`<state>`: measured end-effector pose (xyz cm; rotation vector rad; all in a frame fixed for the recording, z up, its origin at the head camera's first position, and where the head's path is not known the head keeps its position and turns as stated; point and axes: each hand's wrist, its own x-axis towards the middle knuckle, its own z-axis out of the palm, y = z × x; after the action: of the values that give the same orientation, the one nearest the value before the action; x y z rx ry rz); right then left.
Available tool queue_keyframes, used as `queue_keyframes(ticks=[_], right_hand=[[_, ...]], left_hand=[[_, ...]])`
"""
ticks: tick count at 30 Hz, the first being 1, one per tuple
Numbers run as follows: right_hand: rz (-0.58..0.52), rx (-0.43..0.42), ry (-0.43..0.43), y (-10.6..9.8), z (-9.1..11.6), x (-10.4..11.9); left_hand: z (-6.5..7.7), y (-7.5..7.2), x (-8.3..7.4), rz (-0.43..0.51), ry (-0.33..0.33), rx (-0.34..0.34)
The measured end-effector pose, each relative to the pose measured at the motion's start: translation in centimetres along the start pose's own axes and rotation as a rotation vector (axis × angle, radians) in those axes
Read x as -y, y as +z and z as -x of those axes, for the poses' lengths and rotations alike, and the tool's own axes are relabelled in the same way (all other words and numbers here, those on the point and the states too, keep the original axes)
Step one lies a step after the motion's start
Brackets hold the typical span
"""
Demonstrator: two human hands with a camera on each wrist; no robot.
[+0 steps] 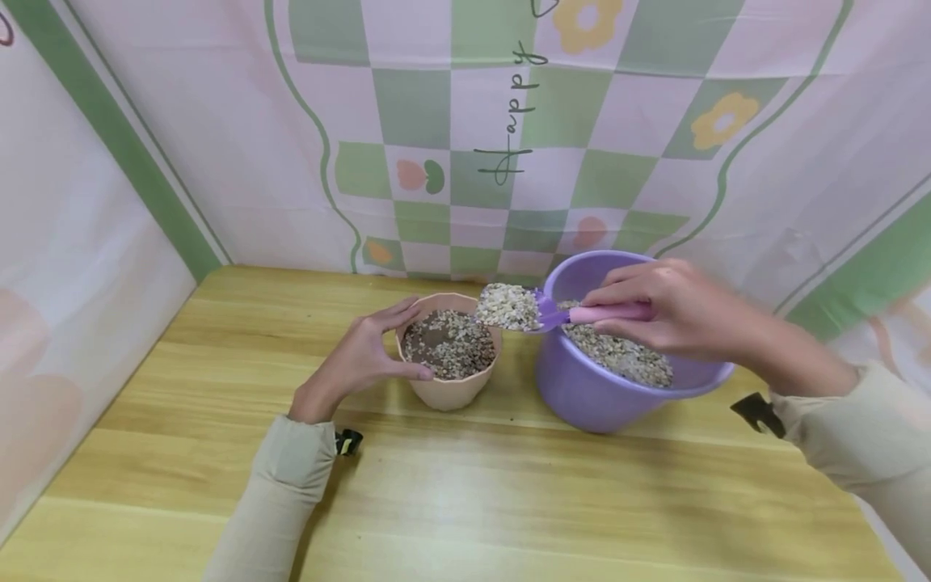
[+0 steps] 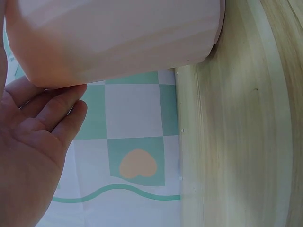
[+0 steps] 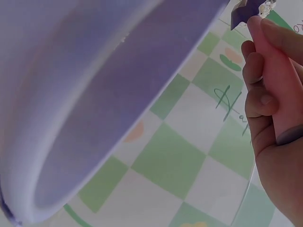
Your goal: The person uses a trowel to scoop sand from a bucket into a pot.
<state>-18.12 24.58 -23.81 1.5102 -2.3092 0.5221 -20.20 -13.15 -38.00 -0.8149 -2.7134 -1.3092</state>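
– Checkered green-and-white cloth backdrop [image 1: 414,105], pale wooden table [image 1: 436,501], ok. But where's the scoop?

– Purple blade, pink handle? That scoop [image 1: 550,309] is in the right hand [image 1: 676,311], fingers and thumb wrapped round the handle. It points to 9 o'clock from the hand, long axis roughly 9-to-3, blade heaped with pale grit [image 1: 507,307]. Tip overlaps the peach faceted pot [image 1: 447,394] at its 2 o'clock. Round purple plastic bucket [image 1: 596,396] sits at the pot's 3.

– Left hand [image 1: 364,347]?

– Pot's 9 o'clock, gripping it, thumb on the near side.

– Anything unclear?

– Blade's height above the rim, can't tell. Right wrist view crops it, and the left fingertips are partly hidden.
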Motion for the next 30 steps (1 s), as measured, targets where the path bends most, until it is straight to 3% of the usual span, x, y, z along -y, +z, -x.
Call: queue_keyframes(ticks=[21, 30], right_hand=[[0.014, 0.090, 0.027, 1.3, -1.9, 0.5], [0.015, 0.164, 0.089, 1.3, -2.4, 0.8]], left_hand=[[-0.1, 0.1, 0.2, -0.004, 0.002, 0.003], [-0.1, 0.1, 0.2, 0.000, 0.001, 0.000]])
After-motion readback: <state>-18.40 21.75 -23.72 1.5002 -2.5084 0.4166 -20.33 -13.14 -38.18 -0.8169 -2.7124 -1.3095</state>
